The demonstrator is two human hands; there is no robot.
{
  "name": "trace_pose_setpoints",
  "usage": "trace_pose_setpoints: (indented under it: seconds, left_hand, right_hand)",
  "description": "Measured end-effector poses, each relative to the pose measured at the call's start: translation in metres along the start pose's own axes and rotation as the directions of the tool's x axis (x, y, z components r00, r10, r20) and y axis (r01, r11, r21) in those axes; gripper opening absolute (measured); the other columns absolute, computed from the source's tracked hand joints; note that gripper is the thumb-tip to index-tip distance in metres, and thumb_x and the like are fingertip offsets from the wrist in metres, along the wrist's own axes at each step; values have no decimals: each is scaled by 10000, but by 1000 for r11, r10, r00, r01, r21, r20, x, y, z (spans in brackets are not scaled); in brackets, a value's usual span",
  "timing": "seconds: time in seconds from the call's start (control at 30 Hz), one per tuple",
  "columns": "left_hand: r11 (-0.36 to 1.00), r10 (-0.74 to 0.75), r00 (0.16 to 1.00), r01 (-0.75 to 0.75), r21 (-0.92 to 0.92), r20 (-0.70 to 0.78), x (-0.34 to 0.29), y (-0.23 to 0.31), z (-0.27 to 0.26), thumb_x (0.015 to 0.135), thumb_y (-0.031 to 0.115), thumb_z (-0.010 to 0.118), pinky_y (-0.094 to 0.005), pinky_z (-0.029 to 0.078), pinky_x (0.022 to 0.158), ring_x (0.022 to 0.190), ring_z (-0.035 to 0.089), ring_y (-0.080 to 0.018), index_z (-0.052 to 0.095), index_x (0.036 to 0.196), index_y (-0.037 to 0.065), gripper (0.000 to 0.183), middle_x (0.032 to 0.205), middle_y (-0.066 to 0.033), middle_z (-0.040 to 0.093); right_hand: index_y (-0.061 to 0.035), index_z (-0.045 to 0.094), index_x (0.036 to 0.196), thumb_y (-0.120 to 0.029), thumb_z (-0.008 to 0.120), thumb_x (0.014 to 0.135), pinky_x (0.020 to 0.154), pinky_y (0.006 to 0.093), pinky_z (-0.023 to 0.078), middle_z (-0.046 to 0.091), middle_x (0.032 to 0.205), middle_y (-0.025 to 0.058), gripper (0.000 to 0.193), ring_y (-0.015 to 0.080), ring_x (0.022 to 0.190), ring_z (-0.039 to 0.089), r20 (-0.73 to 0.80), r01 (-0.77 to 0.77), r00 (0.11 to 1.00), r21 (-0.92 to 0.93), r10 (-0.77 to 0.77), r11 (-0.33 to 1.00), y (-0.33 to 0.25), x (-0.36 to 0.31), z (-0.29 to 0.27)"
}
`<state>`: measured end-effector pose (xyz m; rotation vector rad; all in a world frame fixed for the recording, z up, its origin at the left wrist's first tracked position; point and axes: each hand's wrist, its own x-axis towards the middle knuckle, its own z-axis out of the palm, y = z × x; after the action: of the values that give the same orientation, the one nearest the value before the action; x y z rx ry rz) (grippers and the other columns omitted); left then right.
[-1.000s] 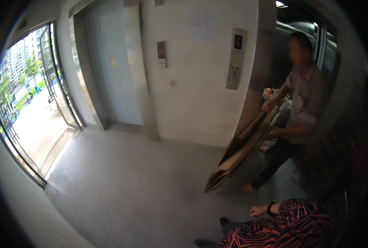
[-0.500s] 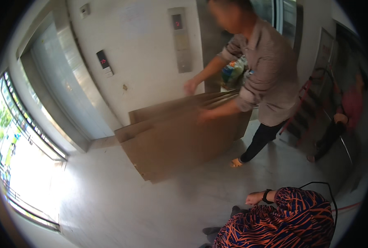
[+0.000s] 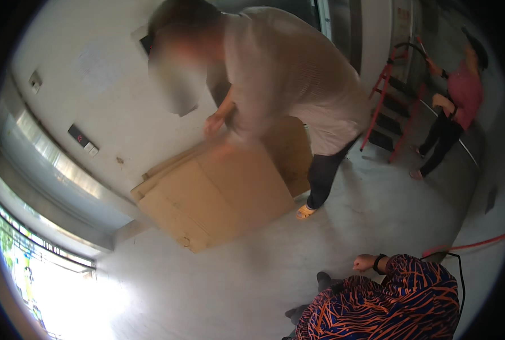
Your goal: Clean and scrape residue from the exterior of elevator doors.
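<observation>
My right hand (image 3: 366, 262), with a black band on its wrist, is held in front of my navy and orange patterned clothing. Its fingers look curled closed, and nothing shows in them. My left hand is not in view. Away from my hand, a stack of flat brown cardboard (image 3: 218, 198) leans at a slant near the wall. A co-worker in a greyish striped shirt (image 3: 298, 68) bends over it. One of the co-worker's hands (image 3: 212, 126) is by its upper edge; the other is blurred against the cardboard.
A red stepladder (image 3: 391, 107) stands at the far right beside another person in a pink top (image 3: 466, 93). An elevator door frame (image 3: 48, 153) and a bright railed opening (image 3: 42, 266) lie on the left. A black cable (image 3: 461, 283) hangs beside me.
My view has turned, shifting the surroundings. The co-worker has bent lower over the cardboard, whose broad side now faces up more. My right hand stays near my body, still curled.
</observation>
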<state>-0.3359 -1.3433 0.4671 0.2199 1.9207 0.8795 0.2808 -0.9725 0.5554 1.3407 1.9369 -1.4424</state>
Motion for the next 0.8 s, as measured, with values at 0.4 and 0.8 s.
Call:
trace_pose_setpoints:
  seconds: [0.4,0.8]
  left_hand:
    - [996,-17,978,-1,89,206,73,159,132,815,268,665,-419,521,790,1137,503,-322,426,1299,20,594,1288,-153,445]
    - [881,-367,904,261,394,222,88,203,198,804,244,682,-410,532,784,1155,490,-314,404,1316,14,626,1311,-148,420]
  right_hand:
    - [-5,642,720,-234,487,834,597,390,477,655,702,124,299,240,589,612,-111,5,993,331,34,943,64,26,14]
    - [-18,587,672,-358,485,899,488,345,453,605,603,91,422,177,470,538,40,-232,962,632,269,740,131,2,80]
